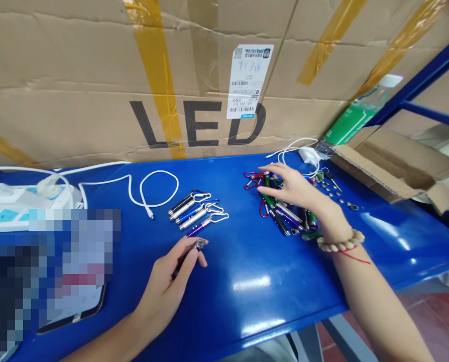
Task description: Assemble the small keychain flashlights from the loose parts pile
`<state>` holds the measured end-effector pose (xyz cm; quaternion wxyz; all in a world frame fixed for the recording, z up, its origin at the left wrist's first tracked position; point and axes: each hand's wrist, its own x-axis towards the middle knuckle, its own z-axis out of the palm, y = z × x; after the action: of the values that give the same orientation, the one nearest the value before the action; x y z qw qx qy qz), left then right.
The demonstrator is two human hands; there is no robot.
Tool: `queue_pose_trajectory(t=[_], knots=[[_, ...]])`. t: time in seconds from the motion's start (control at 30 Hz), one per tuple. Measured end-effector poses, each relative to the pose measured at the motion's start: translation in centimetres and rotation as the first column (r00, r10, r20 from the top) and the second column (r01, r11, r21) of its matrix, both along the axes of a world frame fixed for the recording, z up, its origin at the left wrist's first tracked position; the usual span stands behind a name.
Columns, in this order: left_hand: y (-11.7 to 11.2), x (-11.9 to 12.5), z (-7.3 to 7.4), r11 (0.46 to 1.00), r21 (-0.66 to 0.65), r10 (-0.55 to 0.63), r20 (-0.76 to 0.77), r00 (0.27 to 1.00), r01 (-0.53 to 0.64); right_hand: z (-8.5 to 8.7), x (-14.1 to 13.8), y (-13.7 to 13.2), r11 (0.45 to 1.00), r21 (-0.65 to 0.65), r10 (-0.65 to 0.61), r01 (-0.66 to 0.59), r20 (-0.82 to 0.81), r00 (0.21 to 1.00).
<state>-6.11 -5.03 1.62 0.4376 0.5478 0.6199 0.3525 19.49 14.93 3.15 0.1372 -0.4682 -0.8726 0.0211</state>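
My left hand [172, 281] rests on the blue table [247, 271], fingers pinched round a small dark keychain flashlight [199, 245]. Just beyond it lies a neat row of several keychain flashlights [196, 211] with silver clips. My right hand [290, 187], a bead bracelet on its wrist, reaches with spread fingers over a loose pile of coloured keychain flashlights [281, 206] and touches the top of it. I cannot see anything gripped in it.
A large cardboard box marked LED [194, 75] walls off the back. A white cable [149, 193] and power strip [24, 201] lie left, a phone [74, 311] near left. Button batteries [337, 193], a charger [309, 155], an open carton [390, 166] and a bottle [354, 120] sit right.
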Motion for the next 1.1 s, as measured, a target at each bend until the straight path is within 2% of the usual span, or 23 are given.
queue_pose_trajectory(t=[0.1, 0.2, 0.43, 0.57, 0.83, 1.1], knots=[[0.0, 0.0, 0.1, 1.000, 0.008, 0.007, 0.005, 1.000, -0.007, -2.1, -1.8, -0.2, 0.999, -0.002, 0.054, -0.054, 0.030, 0.998], [0.0, 0.0, 0.1, 1.000, 0.018, 0.015, 0.011, 1.000, -0.015, -3.1, -2.4, -0.2, 0.999, 0.014, 0.048, -0.049, 0.062, 0.997], [0.0, 0.0, 0.1, 1.000, 0.020, 0.019, 0.083, 0.996, -0.021, -1.8, -0.8, 0.5, 0.998, 0.059, 0.004, -0.011, 0.106, 0.994], [-0.1, 0.0, 0.1, 1.000, 0.025, -0.002, 0.108, 0.994, -0.001, -1.6, -0.2, 0.6, 0.997, 0.073, -0.018, 0.009, 0.113, 0.993], [-0.1, -0.1, 0.5, 0.999, 0.051, 0.001, 0.154, 0.988, -0.009, -2.9, -2.2, 0.1, 0.990, 0.137, -0.053, 0.039, 0.103, 0.993], [0.0, -0.1, 0.4, 0.999, 0.032, 0.014, 0.180, 0.984, -0.020, -2.1, -2.2, -0.2, 0.983, 0.157, -0.115, 0.098, 0.102, 0.988]])
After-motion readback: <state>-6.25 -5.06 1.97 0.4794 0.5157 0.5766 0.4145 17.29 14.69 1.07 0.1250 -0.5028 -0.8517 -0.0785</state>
